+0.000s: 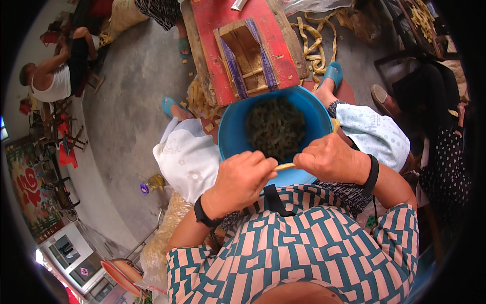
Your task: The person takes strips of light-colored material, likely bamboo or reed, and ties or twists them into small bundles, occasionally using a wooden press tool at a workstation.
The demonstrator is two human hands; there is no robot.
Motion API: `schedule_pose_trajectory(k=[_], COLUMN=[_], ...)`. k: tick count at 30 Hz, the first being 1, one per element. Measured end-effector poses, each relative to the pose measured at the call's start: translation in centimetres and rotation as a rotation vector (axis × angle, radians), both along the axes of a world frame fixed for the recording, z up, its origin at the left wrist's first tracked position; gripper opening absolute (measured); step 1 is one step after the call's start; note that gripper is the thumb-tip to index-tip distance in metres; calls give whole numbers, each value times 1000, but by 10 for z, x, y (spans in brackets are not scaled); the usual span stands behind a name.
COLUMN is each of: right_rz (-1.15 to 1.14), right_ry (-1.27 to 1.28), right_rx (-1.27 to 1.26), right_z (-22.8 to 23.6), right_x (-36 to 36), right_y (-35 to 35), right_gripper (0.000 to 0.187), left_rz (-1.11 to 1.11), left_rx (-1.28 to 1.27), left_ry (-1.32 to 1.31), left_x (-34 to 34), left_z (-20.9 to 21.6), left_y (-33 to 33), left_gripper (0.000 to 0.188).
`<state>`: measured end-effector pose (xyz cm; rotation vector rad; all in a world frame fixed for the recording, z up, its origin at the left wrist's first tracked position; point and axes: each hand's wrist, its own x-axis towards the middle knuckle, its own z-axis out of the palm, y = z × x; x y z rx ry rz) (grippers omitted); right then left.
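Note:
Close in front of my body, my left hand (243,175) and my right hand (331,158) face each other, fingers curled in. A short stretch of a pale yellow strip (285,166) spans the gap between them, gripped at both sides. Another bit of yellow shows behind the right hand. Beneath and just beyond my hands stands a blue bucket (230,126), with a heap of dark green strip-like pieces (276,126) inside. What the strip is made of I cannot make out.
Past the bucket is a red wooden bench (278,35) bearing a wooden frame (248,55) with purple bands. Long yellow strips (315,43) lie on the floor at right. Pale cloths (190,157) cover my legs. A bottle (152,184) lies at left. Other people sit on both sides.

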<state>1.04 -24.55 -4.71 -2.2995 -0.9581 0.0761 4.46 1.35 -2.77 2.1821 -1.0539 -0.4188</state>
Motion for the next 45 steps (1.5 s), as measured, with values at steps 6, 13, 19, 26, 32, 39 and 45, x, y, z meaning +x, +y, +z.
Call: schedule_pose_trajectory(k=[6,13,19,26,32,39,45], right_rz=[11,74,-157,-300,-364,-240,-72], right_ry=[-73,126,-79,-398,-304,-202,-585], right_rx=[-43,87,110,132,-5,197,24], right_z=[16,16,3,7,-32,-10,26], right_x=[29,14,85,155,148,76,51], right_y=[0,-5,-17,-17,-42,-33,8], right_gripper=[9,7,7,8,10,14,16], left_rz=[-2,-51,242,481,574,217,318], left_rx=[-77,-19,-91,-272,-173,-268,-401], left_ry=[233,68,20,12,96,-161,1072], left_x=[29,13,83,139,130,64,26], left_z=[11,19,17,17,-21,18,18], left_y=[-5,3,-2,-17,1,6,-6], left_gripper=[12,13,13,12,16,23,33])
